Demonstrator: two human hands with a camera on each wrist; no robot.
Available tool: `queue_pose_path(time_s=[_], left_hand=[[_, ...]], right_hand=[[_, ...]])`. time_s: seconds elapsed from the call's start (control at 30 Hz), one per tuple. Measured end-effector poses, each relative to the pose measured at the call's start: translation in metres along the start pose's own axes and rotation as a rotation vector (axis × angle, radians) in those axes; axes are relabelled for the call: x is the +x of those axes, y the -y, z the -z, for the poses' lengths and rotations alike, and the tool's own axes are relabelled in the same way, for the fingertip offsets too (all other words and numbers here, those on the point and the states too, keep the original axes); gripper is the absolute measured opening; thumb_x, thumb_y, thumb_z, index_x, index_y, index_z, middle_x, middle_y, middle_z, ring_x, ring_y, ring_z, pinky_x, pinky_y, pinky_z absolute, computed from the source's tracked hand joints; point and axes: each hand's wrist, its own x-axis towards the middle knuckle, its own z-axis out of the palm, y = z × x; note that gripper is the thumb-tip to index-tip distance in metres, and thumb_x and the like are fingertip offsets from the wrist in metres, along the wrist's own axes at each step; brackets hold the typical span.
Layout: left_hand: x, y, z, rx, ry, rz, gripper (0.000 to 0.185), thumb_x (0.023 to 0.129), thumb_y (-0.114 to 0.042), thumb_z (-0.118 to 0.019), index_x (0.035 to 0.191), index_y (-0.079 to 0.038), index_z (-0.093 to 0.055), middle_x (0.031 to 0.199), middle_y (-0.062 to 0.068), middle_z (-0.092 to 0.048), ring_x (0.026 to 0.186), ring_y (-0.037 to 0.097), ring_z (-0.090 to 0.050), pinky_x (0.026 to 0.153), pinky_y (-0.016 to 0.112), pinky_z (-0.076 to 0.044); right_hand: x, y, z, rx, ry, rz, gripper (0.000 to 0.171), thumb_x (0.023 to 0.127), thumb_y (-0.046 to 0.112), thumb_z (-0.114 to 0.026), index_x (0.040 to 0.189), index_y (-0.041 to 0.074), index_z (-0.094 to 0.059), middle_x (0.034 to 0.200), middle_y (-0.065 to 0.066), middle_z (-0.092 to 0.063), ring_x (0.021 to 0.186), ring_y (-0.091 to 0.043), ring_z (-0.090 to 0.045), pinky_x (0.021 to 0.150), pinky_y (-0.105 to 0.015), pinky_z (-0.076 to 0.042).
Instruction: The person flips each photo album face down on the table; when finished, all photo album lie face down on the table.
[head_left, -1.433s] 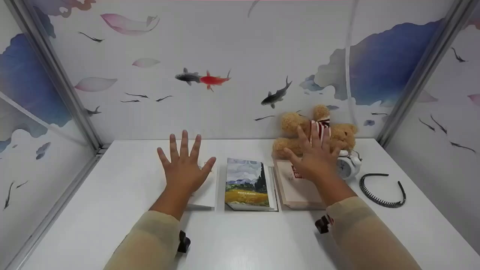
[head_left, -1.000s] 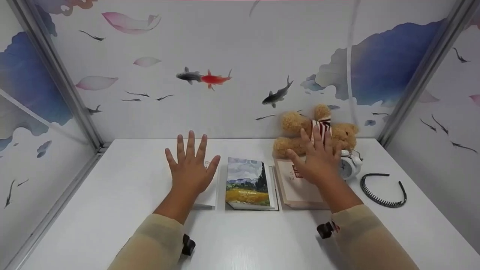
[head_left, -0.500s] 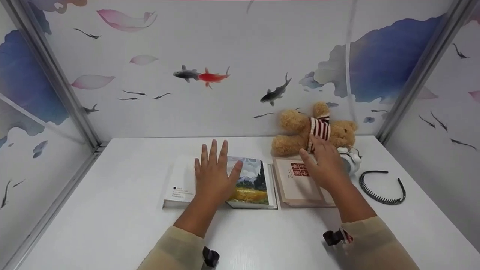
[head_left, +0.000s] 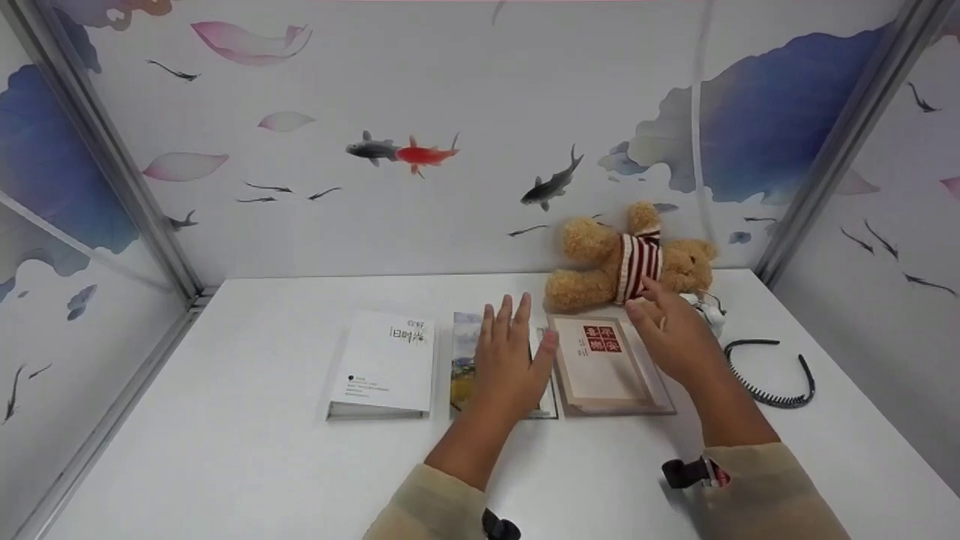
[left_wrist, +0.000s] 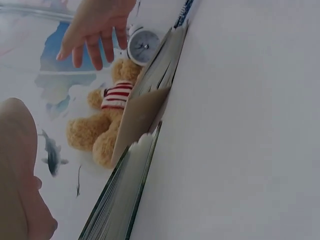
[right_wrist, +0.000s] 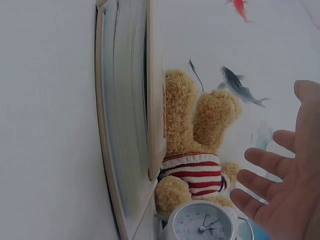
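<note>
My left hand, fingers extended, hovers over the photo album with a painted landscape cover and hides much of it. My right hand is in the air at the right edge of the beige book with red square print, its fingers loosely bent around nothing. Left of the album lies a white book with black lettering. Behind the beige book a brown teddy bear in a striped sweater lies on its side. A white alarm clock stands beside it, mostly hidden by my right hand in the head view.
A black toothed headband lies on the white table at the right. The back wall carries painted fish and petals, and metal posts frame the corners.
My left hand has swept right from above the white book to above the photo album, uncovering the white book. My right hand has shifted slightly right and turned sideways, baring the beige book's cover.
</note>
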Motion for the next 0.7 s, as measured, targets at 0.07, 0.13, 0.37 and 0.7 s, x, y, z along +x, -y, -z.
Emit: queue_pose_path(time_s=[0.07, 0.13, 0.37, 0.7], left_hand=[[-0.002, -0.007, -0.009, -0.134, 0.028, 0.015, 0.077, 0.109, -0.072, -0.027, 0.174, -0.031, -0.014, 0.182, 0.007, -0.013, 0.17, 0.037, -0.003, 0.133, 0.069, -0.018], [-0.005, -0.013, -0.017, -0.284, 0.061, 0.039, 0.075, 0.11, -0.07, -0.029, 0.173, -0.032, -0.017, 0.182, 0.007, -0.017, 0.169, 0.038, -0.009, 0.132, 0.07, -0.021], [-0.013, -0.021, -0.031, -0.649, 0.181, 0.192, 0.073, 0.108, -0.071, -0.031, 0.171, -0.033, -0.026, 0.179, 0.005, -0.026, 0.166, 0.038, -0.024, 0.131, 0.071, -0.022], [-0.013, -0.024, -0.031, -0.925, 0.299, 0.333, 0.078, 0.11, -0.063, -0.039, 0.171, -0.016, -0.026, 0.178, 0.013, -0.027, 0.167, 0.037, -0.023, 0.136, 0.059, -0.022]], right_hand=[[0.0, -0.006, -0.002, 0.017, 0.017, 0.003, 0.086, 0.106, 0.076, -0.033, 0.173, 0.025, -0.019, 0.17, -0.019, -0.041, 0.155, -0.052, -0.039, 0.119, -0.079, -0.033], [0.001, -0.012, -0.004, 0.021, 0.033, 0.008, 0.086, 0.106, 0.076, -0.034, 0.172, 0.022, -0.025, 0.167, -0.02, -0.046, 0.152, -0.05, -0.045, 0.118, -0.077, -0.037], [0.0, -0.024, -0.009, 0.06, 0.102, -0.03, 0.084, 0.106, 0.074, -0.038, 0.165, 0.015, -0.041, 0.162, -0.022, -0.052, 0.149, -0.052, -0.047, 0.118, -0.073, -0.04], [-0.001, -0.028, -0.016, 0.221, 0.207, -0.12, 0.083, 0.105, 0.072, -0.047, 0.161, 0.011, -0.048, 0.167, -0.022, -0.046, 0.156, -0.049, -0.038, 0.125, -0.067, -0.036]])
